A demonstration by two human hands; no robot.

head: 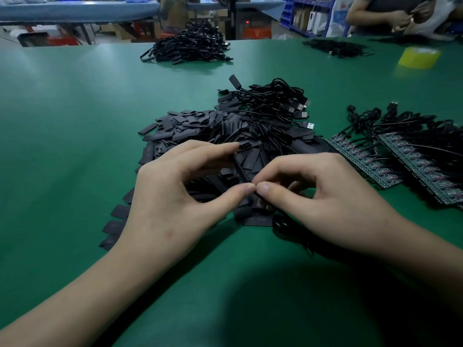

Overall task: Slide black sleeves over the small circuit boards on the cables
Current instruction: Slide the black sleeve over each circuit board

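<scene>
My left hand [172, 194] pinches a black sleeve [241, 169] between thumb and fingers, just above a heap of loose black sleeves [200, 131]. My right hand [323, 196] pinches the sleeve's near end where a black cable [283, 222] leaves it; both thumbs meet there. The board inside is hidden. Rows of small green circuit boards on cables [375, 164] lie to the right. Behind the heap sits a bundle of sleeved USB cables [273, 101].
The green table [75, 121] carries a large pile of black cables [190, 46] at the back, another dark pile [335, 47] at back right and a yellow tape roll [418, 57]. Another person's hands [406, 18] work at the far right edge.
</scene>
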